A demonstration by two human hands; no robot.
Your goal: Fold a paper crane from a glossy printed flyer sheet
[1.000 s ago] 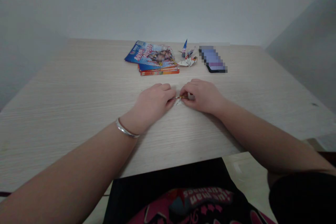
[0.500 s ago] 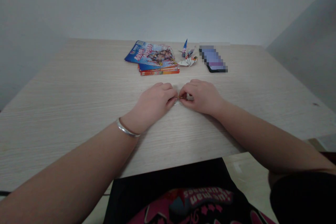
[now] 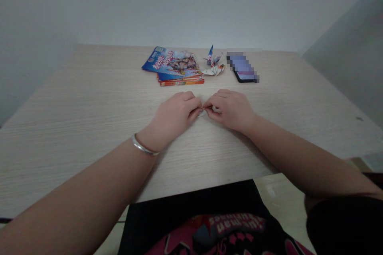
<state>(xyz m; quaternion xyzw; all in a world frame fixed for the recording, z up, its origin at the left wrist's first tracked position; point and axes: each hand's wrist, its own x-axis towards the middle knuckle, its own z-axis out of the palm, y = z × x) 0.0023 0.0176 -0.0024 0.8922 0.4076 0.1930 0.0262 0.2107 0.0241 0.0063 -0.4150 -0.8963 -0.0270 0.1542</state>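
My left hand and my right hand meet fingertip to fingertip over the middle of the table. Between them is a small piece of folded paper, pale where it shows below the left fingertips. Thumb and fingers of each hand are pinched together on it. Most of the paper is hidden by the fingers, so its shape cannot be made out. Beyond the hands stands a folded paper crane with blue, white and red print.
A stack of printed leaflets lies at the back of the wooden table, left of the crane. A phone with a blurred-out screen lies to the crane's right. Behind the table rises a pale wall.
The fingertips of both hands have shifted slightly upward and away from me, still pinching the paper. A bit more pale paper shows below the left fingertips. The other things stay put.
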